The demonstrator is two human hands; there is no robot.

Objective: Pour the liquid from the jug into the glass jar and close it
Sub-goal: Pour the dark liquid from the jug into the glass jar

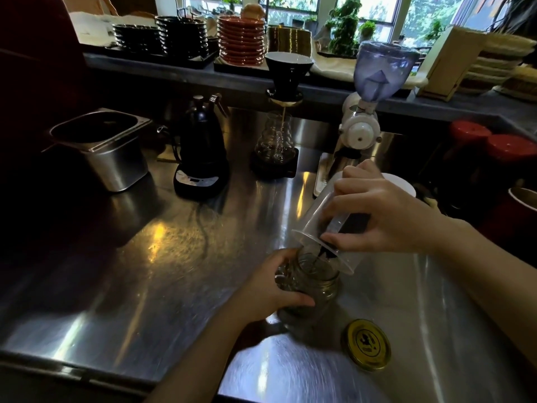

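A clear plastic jug is tipped steeply, mouth down, over the open glass jar on the steel counter. A thin dark stream runs from the jug's rim into the jar's mouth. My right hand grips the jug around its side and handle. My left hand wraps the jar's left side and holds it upright. The jar's gold lid lies flat on the counter just right of the jar, apart from it.
Behind stand a black kettle on its base, a glass coffee server under a black dripper, a white grinder and a steel container. Red-lidded jars sit at the right; stacked plates line the shelf.
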